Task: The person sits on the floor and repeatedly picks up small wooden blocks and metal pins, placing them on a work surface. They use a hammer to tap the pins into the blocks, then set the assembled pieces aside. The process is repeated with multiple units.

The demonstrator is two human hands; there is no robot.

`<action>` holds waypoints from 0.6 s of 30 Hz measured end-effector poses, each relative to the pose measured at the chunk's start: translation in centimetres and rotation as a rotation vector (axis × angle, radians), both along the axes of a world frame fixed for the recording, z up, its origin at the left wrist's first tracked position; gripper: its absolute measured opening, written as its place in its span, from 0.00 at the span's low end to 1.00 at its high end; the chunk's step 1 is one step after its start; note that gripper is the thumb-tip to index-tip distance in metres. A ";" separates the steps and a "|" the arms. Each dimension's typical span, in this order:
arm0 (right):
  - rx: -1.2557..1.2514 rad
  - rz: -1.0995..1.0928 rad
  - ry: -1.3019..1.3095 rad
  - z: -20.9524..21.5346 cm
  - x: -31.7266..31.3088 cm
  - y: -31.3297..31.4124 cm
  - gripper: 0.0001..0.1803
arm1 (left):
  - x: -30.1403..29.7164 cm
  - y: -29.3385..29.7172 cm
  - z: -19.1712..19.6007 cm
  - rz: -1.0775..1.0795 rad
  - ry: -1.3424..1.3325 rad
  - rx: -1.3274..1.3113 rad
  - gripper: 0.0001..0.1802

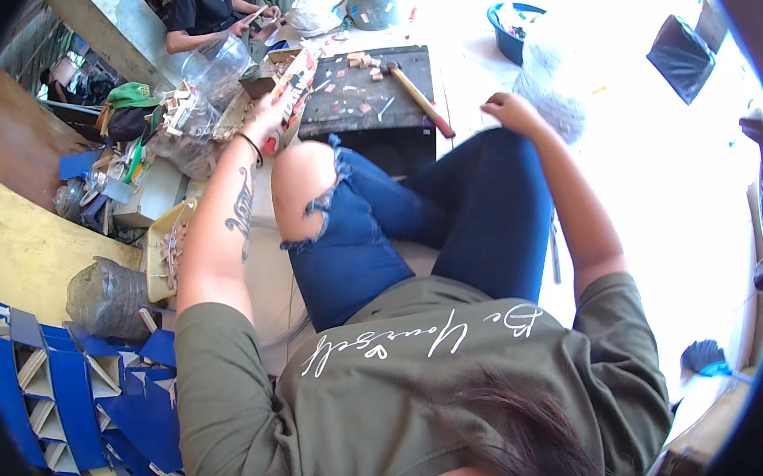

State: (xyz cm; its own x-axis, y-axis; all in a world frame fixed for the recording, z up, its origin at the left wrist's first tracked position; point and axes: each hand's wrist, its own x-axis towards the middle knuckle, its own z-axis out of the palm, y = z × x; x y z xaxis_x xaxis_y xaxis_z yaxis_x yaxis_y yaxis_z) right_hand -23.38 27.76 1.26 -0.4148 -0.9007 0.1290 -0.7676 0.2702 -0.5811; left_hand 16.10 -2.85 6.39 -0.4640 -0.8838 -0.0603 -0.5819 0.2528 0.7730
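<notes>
My left hand (271,113) reaches to the cardboard box (299,77) of small wooden pieces (281,64) at the left of the low black table (328,105). Its fingers are blurred against the box, so I cannot tell what they hold. Over my right knee, my right hand (514,112) is closed with the fingers curled in; whatever may be inside is hidden. A hammer (418,97) with a wooden handle and red end lies on the table's right side, its handle jutting past the near corner. Small wooden blocks (360,60) and scraps lie near its head.
Another person (207,20) sits at the far left, handling a light strip. A dark blue basin (509,43) and a clear plastic bag (552,89) stand right of the table. At my left are a yellow tray (160,262) of wooden bits and stacked blue boxes (74,392).
</notes>
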 end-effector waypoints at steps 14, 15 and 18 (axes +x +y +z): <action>0.237 -0.079 -1.050 -2.6 1.2 -13.2 0.42 | -6.5 0.5 -10.6 0.297 0.054 0.110 0.47; 0.269 -0.123 -0.983 -2.5 0.7 -13.6 0.42 | -7.0 1.6 -10.4 0.303 0.110 0.110 0.46; 0.195 -0.108 -0.653 -1.5 -0.3 -13.8 0.38 | -7.8 3.1 -9.8 0.217 0.176 0.184 0.45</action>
State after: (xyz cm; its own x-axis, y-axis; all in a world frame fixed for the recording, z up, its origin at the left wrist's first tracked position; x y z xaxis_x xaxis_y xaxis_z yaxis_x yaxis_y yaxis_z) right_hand -23.72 13.96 -0.19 -0.4410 -0.8315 -0.3379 -0.2398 0.4720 -0.8484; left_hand 8.30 0.29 -3.42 -0.2838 -0.9448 -0.1636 -0.4602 -0.0155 0.8877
